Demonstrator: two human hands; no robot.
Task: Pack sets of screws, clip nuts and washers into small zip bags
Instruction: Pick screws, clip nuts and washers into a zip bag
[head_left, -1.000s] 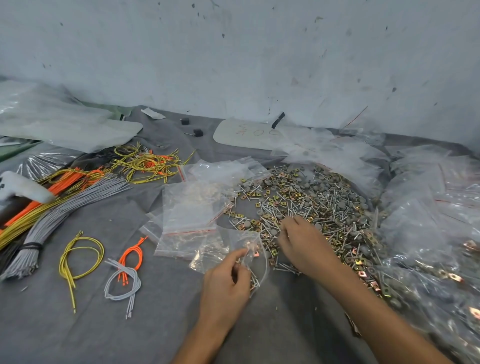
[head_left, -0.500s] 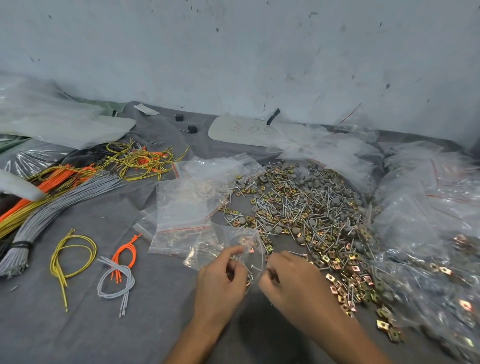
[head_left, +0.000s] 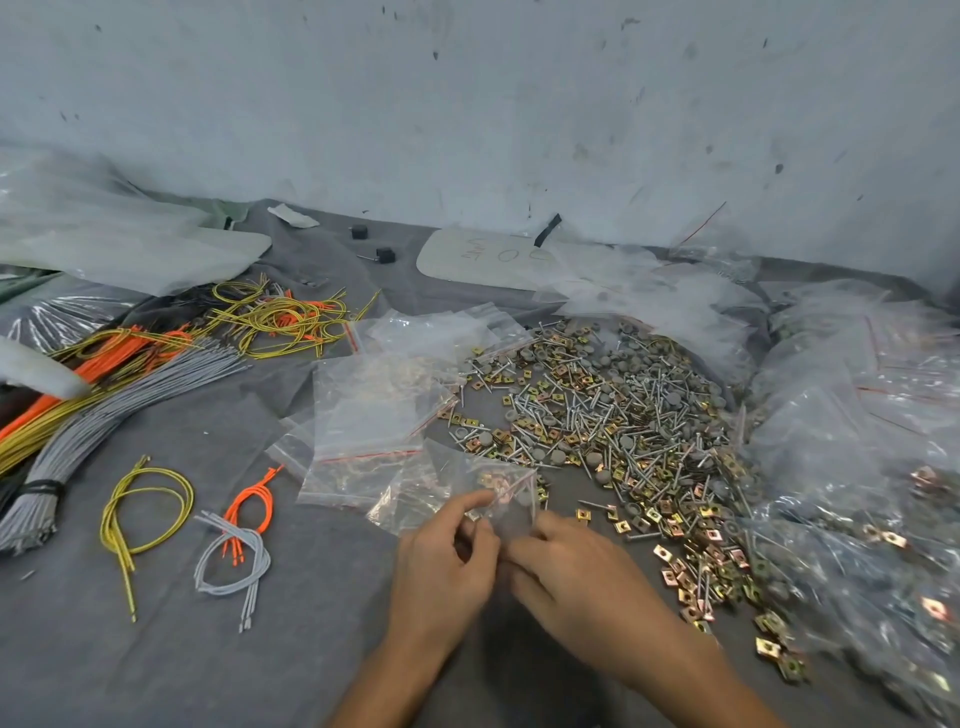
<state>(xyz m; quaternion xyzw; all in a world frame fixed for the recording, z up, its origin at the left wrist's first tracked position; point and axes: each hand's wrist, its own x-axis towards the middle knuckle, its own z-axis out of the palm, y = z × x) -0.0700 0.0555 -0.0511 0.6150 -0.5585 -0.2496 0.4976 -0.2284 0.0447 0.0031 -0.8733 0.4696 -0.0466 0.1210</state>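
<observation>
Left hand (head_left: 447, 564) and right hand (head_left: 569, 564) pinch a small zip bag (head_left: 501, 486) beside the hardware pile (head_left: 623, 415).

A grey cloth (head_left: 156, 649) carries a pile of screws, clip nuts and washers (head_left: 613, 415). Empty zip bags (head_left: 374, 415) lie just left of it, wire bundles (head_left: 104, 395) farther left, and filled bags (head_left: 857, 441) to its right.

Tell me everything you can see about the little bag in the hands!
The little bag is clear, crinkly plastic with a thin red line along its zip edge. A few gold-coloured metal pieces show through it. It is tilted over the grey cloth, beside the pile of screws. The left hand pinches it, and the right hand has its fingertips at its near edge.
</observation>
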